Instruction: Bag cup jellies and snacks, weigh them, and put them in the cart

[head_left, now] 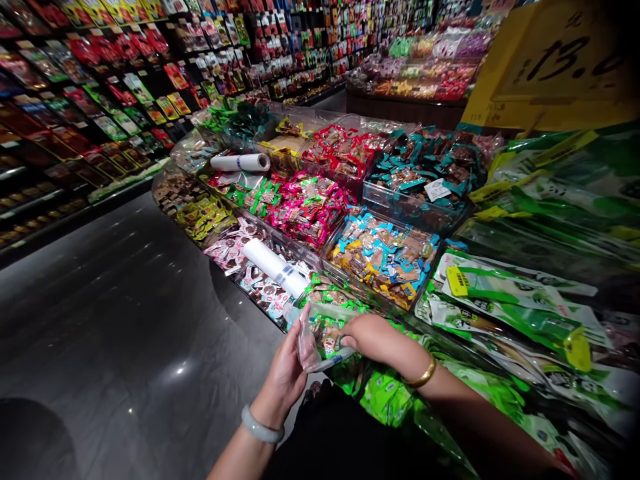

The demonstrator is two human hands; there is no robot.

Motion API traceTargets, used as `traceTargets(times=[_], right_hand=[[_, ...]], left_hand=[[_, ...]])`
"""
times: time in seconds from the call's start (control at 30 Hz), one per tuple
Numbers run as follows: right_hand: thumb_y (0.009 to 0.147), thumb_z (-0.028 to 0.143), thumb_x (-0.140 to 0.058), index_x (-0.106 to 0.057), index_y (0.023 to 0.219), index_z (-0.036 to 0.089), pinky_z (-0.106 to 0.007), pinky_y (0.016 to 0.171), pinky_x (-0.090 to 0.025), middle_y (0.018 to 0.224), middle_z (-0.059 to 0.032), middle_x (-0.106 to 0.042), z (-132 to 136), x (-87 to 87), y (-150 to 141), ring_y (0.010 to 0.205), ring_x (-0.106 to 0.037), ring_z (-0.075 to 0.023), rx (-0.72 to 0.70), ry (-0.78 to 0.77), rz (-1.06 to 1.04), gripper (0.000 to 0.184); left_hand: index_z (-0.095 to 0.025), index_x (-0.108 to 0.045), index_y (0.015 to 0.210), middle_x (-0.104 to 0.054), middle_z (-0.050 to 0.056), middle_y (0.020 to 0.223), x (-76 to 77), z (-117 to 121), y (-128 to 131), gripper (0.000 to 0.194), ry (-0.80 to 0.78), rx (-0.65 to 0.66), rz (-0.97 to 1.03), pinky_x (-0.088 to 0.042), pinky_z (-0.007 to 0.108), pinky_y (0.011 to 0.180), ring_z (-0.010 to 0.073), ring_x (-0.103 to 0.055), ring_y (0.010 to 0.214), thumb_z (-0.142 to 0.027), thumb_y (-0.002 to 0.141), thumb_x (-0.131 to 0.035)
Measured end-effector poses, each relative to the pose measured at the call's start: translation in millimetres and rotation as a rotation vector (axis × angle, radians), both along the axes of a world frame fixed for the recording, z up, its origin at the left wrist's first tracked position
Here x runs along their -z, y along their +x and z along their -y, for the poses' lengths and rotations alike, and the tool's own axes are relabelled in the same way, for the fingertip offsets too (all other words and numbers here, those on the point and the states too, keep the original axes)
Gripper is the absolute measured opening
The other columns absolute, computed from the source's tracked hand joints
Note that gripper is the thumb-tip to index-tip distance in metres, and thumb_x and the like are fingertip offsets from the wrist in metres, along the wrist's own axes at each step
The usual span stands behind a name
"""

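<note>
My left hand point(287, 365) grips the left edge of a clear plastic bag point(311, 348), with thumb and fingers closed on the film. At the bag's right side is my right hand point(371, 338), palm down, its fingers curled and thumb pressed in on the plastic; the fingertips are partly hidden. Through the film show small green-and-brown snack packets point(330, 333); whether they lie inside the bag or behind it I cannot tell. Just beyond lies a bin of green-wrapped snacks point(325, 288). A white roll of plastic bags point(276, 267) rests across the packets to the left.
Bins of pink packets point(313, 207), blue-and-yellow packets point(385, 250) and teal packets point(425, 163) stretch ahead. Another bag roll point(240, 163) lies farther back. Larger green-white packages point(515, 300) and a yellow price sign point(555, 67) stand right. Grey floor point(125, 347) lies left, before shelves.
</note>
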State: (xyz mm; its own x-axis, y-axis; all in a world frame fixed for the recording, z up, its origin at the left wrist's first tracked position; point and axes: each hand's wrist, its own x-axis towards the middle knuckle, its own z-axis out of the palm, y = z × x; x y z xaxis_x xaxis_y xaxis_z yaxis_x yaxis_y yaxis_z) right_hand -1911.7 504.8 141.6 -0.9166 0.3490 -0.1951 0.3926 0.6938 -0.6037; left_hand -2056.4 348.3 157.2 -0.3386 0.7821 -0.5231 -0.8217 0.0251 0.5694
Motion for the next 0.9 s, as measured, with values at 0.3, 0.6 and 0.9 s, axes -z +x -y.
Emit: traceTargets(times=[0.3,0.6,0.9], right_hand=[[0.098,0.023,-0.055,-0.073,0.089,0.025,-0.054,0.115,-0.034,0.087,-0.0049,-0.072,1.6,-17.4,20.7,0.104,-0.061,-0.0250,-0.111,0.325,-0.382,0.020],[0.091,0.015,-0.058,-0.069,0.097,0.026,-0.043,0.090,-0.050,0.086,-0.0043,-0.070,73.8,-57.8,35.2,0.090,-0.060,-0.0218,-0.149,0.057,-0.877,0.017],[0.095,0.017,-0.045,-0.069,0.090,0.022,-0.030,0.058,-0.037,0.070,-0.0026,-0.063,165.5,-68.0,41.2,0.065,-0.053,-0.0172,-0.256,0.302,-0.855,0.025]], left_hand=[[-0.012,-0.067,0.130,-0.047,-0.007,0.050,-26.0,22.1,-25.3,0.056,-0.048,-0.177,-0.306,-0.032,0.020,0.042,0.0072,-0.037,0.042,-0.040,0.082,-0.076],[-0.014,-0.075,0.113,-0.030,-0.010,0.043,-82.3,78.4,-18.8,0.040,-0.086,-0.220,-0.544,-0.021,0.020,0.034,0.0058,-0.018,0.035,-0.044,0.088,-0.068],[-0.019,-0.067,0.133,-0.064,0.012,0.139,-72.5,128.6,28.7,0.063,0.075,0.406,-0.726,-0.041,0.041,0.112,0.0333,-0.054,0.131,-0.056,0.083,-0.072]])
